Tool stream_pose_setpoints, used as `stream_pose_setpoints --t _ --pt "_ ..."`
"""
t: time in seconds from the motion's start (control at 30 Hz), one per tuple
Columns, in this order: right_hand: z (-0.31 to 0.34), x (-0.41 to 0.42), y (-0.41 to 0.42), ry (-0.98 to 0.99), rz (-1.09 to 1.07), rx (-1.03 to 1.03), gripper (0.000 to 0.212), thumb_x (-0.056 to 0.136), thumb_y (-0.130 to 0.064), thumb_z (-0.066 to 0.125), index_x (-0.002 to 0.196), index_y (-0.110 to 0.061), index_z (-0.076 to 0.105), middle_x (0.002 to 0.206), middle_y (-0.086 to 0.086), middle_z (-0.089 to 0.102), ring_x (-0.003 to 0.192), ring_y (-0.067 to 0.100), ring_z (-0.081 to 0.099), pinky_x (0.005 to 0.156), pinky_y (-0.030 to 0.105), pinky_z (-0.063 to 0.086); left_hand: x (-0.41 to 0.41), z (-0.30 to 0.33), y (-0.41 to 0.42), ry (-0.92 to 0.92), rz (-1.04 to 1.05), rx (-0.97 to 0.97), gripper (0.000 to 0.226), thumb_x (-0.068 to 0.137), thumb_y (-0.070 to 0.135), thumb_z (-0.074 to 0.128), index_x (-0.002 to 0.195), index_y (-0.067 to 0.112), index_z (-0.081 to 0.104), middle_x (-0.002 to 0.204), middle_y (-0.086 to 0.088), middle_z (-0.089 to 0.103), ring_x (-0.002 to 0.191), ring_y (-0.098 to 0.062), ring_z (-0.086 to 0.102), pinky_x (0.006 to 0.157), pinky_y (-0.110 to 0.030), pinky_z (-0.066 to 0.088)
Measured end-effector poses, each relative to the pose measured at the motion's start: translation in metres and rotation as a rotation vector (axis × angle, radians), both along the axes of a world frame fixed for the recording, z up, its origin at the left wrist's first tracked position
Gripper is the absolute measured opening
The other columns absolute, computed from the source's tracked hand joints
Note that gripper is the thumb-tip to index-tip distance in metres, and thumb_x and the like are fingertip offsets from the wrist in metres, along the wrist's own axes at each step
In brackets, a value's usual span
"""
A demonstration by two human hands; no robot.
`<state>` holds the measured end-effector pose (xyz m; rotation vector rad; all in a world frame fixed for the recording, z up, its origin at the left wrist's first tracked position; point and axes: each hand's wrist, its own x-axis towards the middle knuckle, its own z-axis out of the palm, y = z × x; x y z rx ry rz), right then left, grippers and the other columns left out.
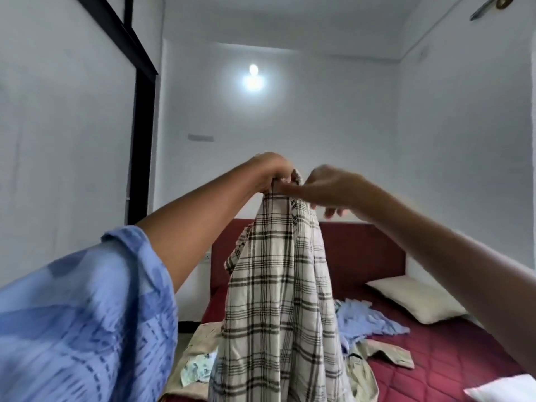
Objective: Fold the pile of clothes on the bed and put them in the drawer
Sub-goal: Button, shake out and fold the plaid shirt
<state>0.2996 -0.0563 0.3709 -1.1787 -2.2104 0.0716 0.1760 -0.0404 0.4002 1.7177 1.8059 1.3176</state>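
We hold a plaid shirt up over the bed, left hand gripping its top, right hand pinching beside it, other clothes below

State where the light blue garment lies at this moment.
In the head view the light blue garment lies crumpled on the red bed, right of the hanging plaid shirt, just before the cream pillow.
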Motion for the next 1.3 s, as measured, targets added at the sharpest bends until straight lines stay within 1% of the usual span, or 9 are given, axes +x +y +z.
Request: stream_pose_setpoints --t 0.23,0.37,0.57,0.73,0.83,0.93,1.13,1.23,1.3 --pt "-0.024 -0.017 0.024 0.424 0.106 -0.134 0.041 0.085 -0.045 0.063 0.064 -0.012 0.053 0.054 0.002 0.048 0.037 0.010 0.043 0.029 0.014 0.024 -0.003 0.001 -0.004 0.012 0.098 -0.048 0.033 0.095 0.001 0.044 0.063 0.006 0.047 0.037 -0.004 0.050 0.031 -0.010 0.048 0.027 -0.011 0.033" --pt "-0.015 0.019 0.042 0.426 -0.050 -0.049 0.039 0.084 -0.040 0.056 0.060 -0.012 0.047 0.060 0.007 0.048 0.049 0.018 0.042 0.031 0.018 0.030 -0.057 0.004 -0.004 0.132 0.323 0.025 0.016 0.084 0.005 0.056 0.068 0.006 0.054 0.050 -0.007 0.056 0.042 -0.018 0.053 0.045 -0.016 0.039" --pt "-0.008 0.098 0.060 0.570 -0.276 -0.054 0.038 0.094 -0.032 0.055 0.066 -0.010 0.042 0.062 0.005 0.038 0.051 0.017 0.035 0.043 0.020 0.025 -0.141 -0.006 -0.024 0.165 0.523 -0.269 0.043 0.092 0.005 0.040 0.049 0.005 0.042 0.047 -0.007 0.043 0.051 -0.015 0.027 0.052 -0.023 0.018" --pt "0.002 0.129 0.061 0.470 -0.353 -0.016 0.035 0.085 -0.006 0.060 0.056 -0.008 0.040 0.056 0.006 0.034 0.049 0.019 0.028 0.046 0.022 0.021 -0.150 -0.012 -0.015 -0.189 0.477 -0.027 0.032 0.097 0.006 0.039 0.065 0.007 0.042 0.039 -0.004 0.046 0.031 -0.013 0.041 0.032 -0.012 0.024" --pt "0.008 0.130 0.069 0.495 -0.381 -0.153 0.032 0.086 -0.004 0.049 0.055 -0.010 0.043 0.042 0.007 0.039 0.033 0.018 0.034 0.038 0.013 0.024 -0.147 -0.007 -0.010 -0.420 0.465 0.296 0.010 0.089 -0.001 0.052 0.082 0.006 0.052 0.067 -0.001 0.051 0.060 -0.014 0.054 0.040 -0.019 0.040" --pt "0.008 0.128 0.067 0.689 -0.209 -0.285 0.025 0.088 0.001 0.051 0.065 -0.009 0.051 0.039 0.005 0.052 0.024 0.009 0.046 0.028 0.011 0.033 -0.142 -0.001 -0.017 -0.538 0.384 0.463 0.007 0.085 0.004 0.055 0.090 0.004 0.060 0.078 -0.006 0.060 0.053 -0.008 0.053 0.048 -0.022 0.045" --pt "0.008 0.124 0.081 0.866 -0.284 0.136 0.008 0.078 -0.014 0.062 0.072 -0.007 0.060 0.072 0.014 0.061 0.051 0.019 0.060 0.041 0.018 0.043 -0.142 0.015 -0.033 -0.517 0.237 0.501 0.006 0.084 0.013 0.065 0.082 0.009 0.061 0.059 0.001 0.067 0.040 -0.002 0.059 0.040 -0.016 0.049" --pt "0.004 0.123 0.078 0.687 -0.316 0.322 0.014 0.076 -0.019 0.064 0.075 -0.009 0.054 0.069 0.008 0.051 0.060 0.019 0.047 0.042 0.020 0.035 -0.159 0.020 -0.034 -0.334 0.154 0.419 0.076 0.061 0.039 0.089 0.119 0.002 0.058 0.112 -0.006 0.065 0.085 -0.012 0.069 0.067 -0.022 0.057" --pt "0.008 0.128 0.078 0.748 -0.382 0.311 0.013 0.079 -0.016 0.066 0.074 -0.012 0.055 0.076 0.007 0.056 0.068 0.019 0.054 0.044 0.023 0.043 -0.172 0.019 -0.034 -0.094 0.252 0.405 0.105 0.039 0.062 0.090 0.120 0.003 0.057 0.116 -0.007 0.065 0.098 -0.020 0.065 0.086 -0.034 0.056"
